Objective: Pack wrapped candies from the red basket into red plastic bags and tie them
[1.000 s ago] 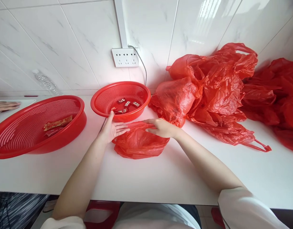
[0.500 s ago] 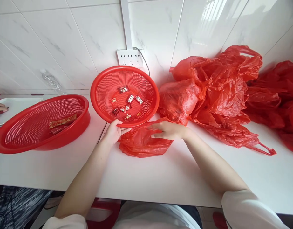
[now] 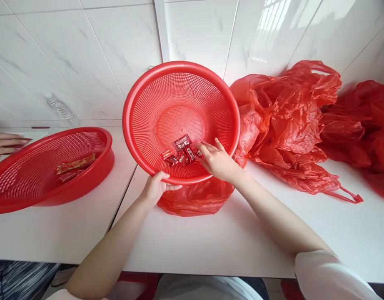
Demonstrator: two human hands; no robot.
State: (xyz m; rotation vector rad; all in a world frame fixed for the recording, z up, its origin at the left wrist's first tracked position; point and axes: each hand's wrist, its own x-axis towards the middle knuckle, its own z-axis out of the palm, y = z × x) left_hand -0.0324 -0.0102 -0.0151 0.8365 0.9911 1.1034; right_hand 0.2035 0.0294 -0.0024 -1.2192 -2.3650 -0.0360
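My left hand [image 3: 156, 188] grips the near rim of a round red plastic colander [image 3: 182, 66], thumb over the edge and fingers beneath. The colander is tilted towards me. Several small wrapped candies [image 3: 182, 151] in red and brown wrappers have gathered at its near inner wall. Inside, my right hand [image 3: 215, 159] reaches over the right side of the candies with its fingers spread; its fingertips are beside them. Beneath the colander's near edge lies a red plastic bag [image 3: 195, 200] on the table, its upper part hidden.
At left a second red colander [image 3: 101, 166] holds long wrapped snack bars [image 3: 76, 163]. Another person's hand [image 3: 7, 143] is behind it, near a white tray. Red plastic bags [image 3: 288, 121] are piled at right along the tiled wall. A clear bottle [image 3: 62, 109] stands at back left.
My left hand has raised and tipped the colander towards me, and the candies have slid to its near side. My right hand has moved from the red bag up into the colander.
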